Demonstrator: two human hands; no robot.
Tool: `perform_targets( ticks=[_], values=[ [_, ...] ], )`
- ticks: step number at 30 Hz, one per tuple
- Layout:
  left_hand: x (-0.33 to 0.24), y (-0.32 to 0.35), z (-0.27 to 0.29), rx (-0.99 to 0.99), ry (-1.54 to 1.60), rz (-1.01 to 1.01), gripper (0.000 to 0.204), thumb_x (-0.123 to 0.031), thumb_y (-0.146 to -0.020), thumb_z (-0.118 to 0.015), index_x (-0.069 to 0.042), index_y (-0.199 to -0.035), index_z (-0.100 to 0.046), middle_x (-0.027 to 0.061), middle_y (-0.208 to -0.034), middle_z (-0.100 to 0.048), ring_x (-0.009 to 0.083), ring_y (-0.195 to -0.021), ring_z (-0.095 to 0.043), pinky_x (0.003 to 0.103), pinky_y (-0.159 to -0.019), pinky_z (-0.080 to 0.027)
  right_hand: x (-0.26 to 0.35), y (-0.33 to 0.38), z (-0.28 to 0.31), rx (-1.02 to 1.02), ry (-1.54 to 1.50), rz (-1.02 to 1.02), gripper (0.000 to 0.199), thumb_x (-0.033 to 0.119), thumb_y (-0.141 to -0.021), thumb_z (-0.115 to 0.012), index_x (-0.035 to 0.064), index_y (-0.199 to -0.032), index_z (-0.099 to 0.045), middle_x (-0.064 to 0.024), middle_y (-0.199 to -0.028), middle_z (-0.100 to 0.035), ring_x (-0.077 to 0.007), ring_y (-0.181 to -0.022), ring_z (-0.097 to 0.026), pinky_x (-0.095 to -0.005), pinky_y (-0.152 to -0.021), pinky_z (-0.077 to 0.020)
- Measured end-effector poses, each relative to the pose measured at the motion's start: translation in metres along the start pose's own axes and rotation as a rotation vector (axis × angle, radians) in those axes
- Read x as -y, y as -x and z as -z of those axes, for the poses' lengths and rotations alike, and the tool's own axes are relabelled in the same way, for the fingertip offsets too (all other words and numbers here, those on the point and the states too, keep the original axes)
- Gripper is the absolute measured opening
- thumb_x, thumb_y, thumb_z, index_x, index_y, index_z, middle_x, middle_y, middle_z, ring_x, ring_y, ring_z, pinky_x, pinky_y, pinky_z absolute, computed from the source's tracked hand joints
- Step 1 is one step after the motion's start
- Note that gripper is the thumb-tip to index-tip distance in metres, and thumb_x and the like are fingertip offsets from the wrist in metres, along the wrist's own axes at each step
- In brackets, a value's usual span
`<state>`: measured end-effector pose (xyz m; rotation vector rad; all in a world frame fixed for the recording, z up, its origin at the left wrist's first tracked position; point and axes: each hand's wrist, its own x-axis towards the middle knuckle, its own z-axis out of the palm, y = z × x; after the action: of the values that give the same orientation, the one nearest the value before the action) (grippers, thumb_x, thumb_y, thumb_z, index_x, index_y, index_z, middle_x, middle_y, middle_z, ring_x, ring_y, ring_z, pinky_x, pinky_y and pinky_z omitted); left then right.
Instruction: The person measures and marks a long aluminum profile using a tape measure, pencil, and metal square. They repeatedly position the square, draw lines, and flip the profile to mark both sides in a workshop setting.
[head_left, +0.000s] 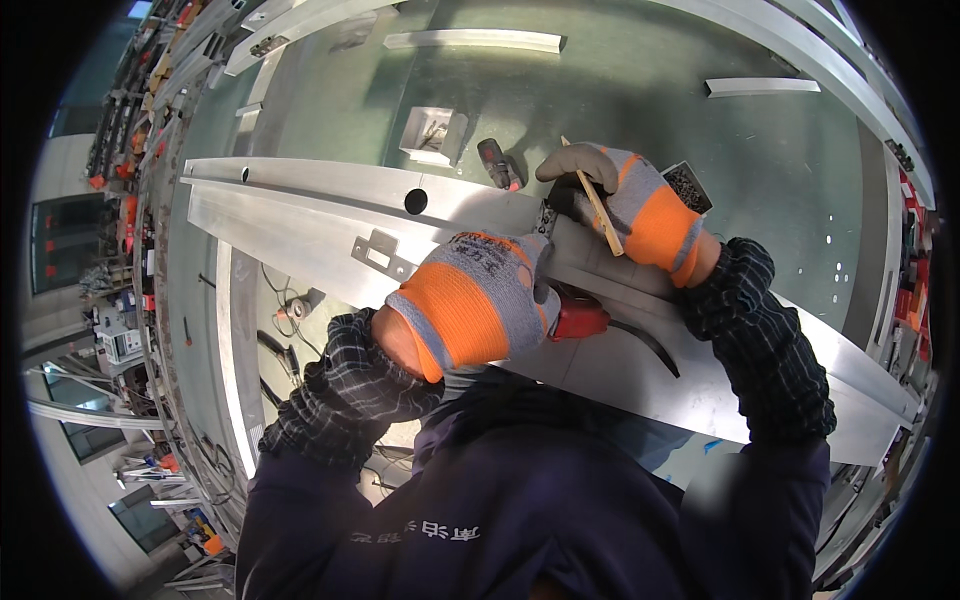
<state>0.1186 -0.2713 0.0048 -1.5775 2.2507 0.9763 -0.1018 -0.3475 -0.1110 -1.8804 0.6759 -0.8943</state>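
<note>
The head view looks down on two gloved hands at a long, pale metal profile (320, 230), which runs slantwise from upper left to lower right across the green counter (600, 85). The left hand (475, 300) comes in from the lower left, its forearm in a checked sleeve (355, 375), wrist bent and back turned up, over the middle of the profile. Its fingers reach toward the right hand and are mostly hidden by the glove, so I cannot tell whether they grip anything. A red tool (580, 316) with a dark curved part lies against the profile, just beside that hand's thumb side.

The right hand (630, 205) enters from the right, above the profile, forearm angled up and leftward. Its fingers are curled in, holding a thin wooden stick (602, 220) that slants across the palm side and sticks out at both ends. A small dark piece between the hands is too obscured to identify.

Two containers stand on the counter beyond the profile. A white open box (413, 128) has a few small, thin pieces inside, too small to name. A dark box (708, 197), partly covered by the right hand, is full of many small dark pieces. Near the white box lies a black-and-red device (497, 160).
</note>
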Motion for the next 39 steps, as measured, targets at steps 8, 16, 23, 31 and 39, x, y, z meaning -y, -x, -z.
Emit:
perform_targets(
  ticks=[8,16,23,31,39],
  values=[
    [-0.005,0.0,-0.01,-0.076,-0.084,0.022,0.047,-0.032,-0.094,-0.071,-0.003,-0.131,-0.074,0.024,-0.097,-0.077,0.0429,-0.093,-0.075,0.049,-0.085,-0.06,0.012,0.0,0.001,0.013,-0.001,-0.211,0.036,-0.002,-0.093,-0.076,0.0115,-0.127,-0.072,-0.0132,-0.106,-0.076,-0.0331,-0.09,-0.075,-0.0406,-0.082,-0.0607],
    [-0.009,0.0,-0.002,-0.039,-0.007,0.014,0.045,-0.031,-0.094,-0.071,-0.002,-0.128,-0.073,0.0225,-0.091,-0.075,0.0438,-0.086,-0.073,0.052,-0.079,-0.058,0.005,0.001,-0.001,-0.037,0.084,-0.053,0.038,0.0,-0.092,-0.078,0.0125,-0.128,-0.072,-0.0169,-0.11,-0.077,-0.0371,-0.092,-0.076,-0.0425,-0.082,-0.0604],
    [-0.014,-0.001,0.001,-0.009,-0.033,0.04,0.045,-0.031,-0.095,-0.071,0.001,-0.127,-0.072,0.0242,-0.095,-0.076,0.0453,-0.093,-0.073,0.051,-0.084,-0.058,0.009,0.003,0.0,-0.007,0.122,-0.141,0.041,0.003,-0.091,-0.081,0.013,-0.129,-0.073,-0.0173,-0.109,-0.076,-0.0377,-0.092,-0.076,-0.0427,-0.082,-0.06],
    [-0.025,-0.001,0.009,0.045,-0.038,0.111,0.05,-0.037,-0.097,-0.071,0.004,-0.126,-0.07,0.025,-0.101,-0.077,0.0462,-0.099,-0.073,0.052,-0.087,-0.058,0.013,-0.003,0.002,-0.032,0.157,-0.044,0.039,0.006,-0.089,-0.081,0.0131,-0.126,-0.073,-0.0151,-0.109,-0.076,-0.0377,-0.092,-0.075,-0.0441,-0.081,-0.0594],
    [-0.022,0.013,0.012,0.058,-0.017,0.07,0.045,-0.04,-0.103,-0.06,0.0,-0.119,-0.073,0.0241,-0.108,-0.08,0.0448,-0.105,-0.077,0.051,-0.098,-0.059,0.016,-0.004,0.0,-0.035,0.092,0.011,0.035,-0.002,-0.095,-0.071,0.0122,-0.127,-0.074,-0.0159,-0.109,-0.075,-0.0362,-0.094,-0.074,-0.0424,-0.087,-0.0589]
  ],
)
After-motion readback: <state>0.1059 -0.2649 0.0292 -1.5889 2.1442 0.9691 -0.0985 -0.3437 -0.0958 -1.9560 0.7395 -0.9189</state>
